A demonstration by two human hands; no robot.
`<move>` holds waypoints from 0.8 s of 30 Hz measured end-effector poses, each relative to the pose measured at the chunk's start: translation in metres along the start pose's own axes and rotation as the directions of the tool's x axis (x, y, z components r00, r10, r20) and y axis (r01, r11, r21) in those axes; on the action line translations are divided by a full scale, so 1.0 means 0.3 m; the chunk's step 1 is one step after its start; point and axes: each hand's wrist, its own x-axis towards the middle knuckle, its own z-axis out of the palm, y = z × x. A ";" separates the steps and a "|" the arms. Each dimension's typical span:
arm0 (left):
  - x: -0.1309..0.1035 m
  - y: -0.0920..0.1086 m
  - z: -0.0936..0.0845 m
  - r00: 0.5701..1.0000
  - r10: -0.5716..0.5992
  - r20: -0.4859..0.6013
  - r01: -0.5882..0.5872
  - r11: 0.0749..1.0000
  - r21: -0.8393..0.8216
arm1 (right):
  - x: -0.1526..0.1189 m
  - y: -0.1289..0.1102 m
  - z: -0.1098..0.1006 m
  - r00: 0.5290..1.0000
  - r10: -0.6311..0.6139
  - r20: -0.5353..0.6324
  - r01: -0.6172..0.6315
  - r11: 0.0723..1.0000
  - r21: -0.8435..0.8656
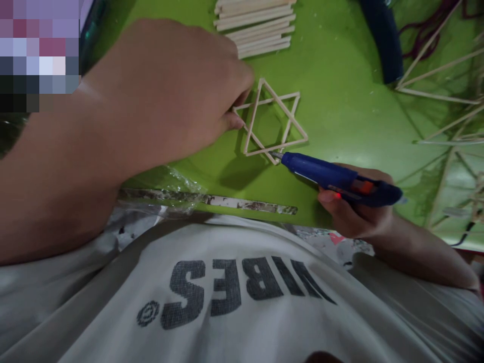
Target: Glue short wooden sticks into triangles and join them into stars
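A six-pointed star of thin wooden sticks (279,99) is held just above the green table. My left hand (189,91) pinches its left point between thumb and fingers. In my right hand (357,212) is a blue glue gun (321,169), its fingers wrapped round the handle, with a small red light showing near the thumb. The metal nozzle meets the star at its lower edge, by the crossing of two sticks near the bottom point. Whether glue is coming out is too small to tell.
Loose wooden sticks (257,25) lie stacked at the top. A dark blue curved object (385,40), dark red string (425,38) and more stick frames (438,96) are on the right. Clear plastic wrap (177,189) and a worn strip (242,202) lie along the near edge of the green table (340,116).
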 end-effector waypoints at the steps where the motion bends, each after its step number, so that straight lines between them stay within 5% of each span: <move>1: 0.002 0.001 -0.001 1.000 -0.010 0.014 0.010 1.000 0.004 | 0.008 -0.009 0.003 0.999 -0.042 0.020 0.043 0.999 -0.014; 24: 0.015 -0.005 -0.007 0.999 -0.007 0.053 0.006 1.000 0.020 | 0.046 -0.054 0.005 0.990 -0.111 0.084 0.118 0.990 -0.081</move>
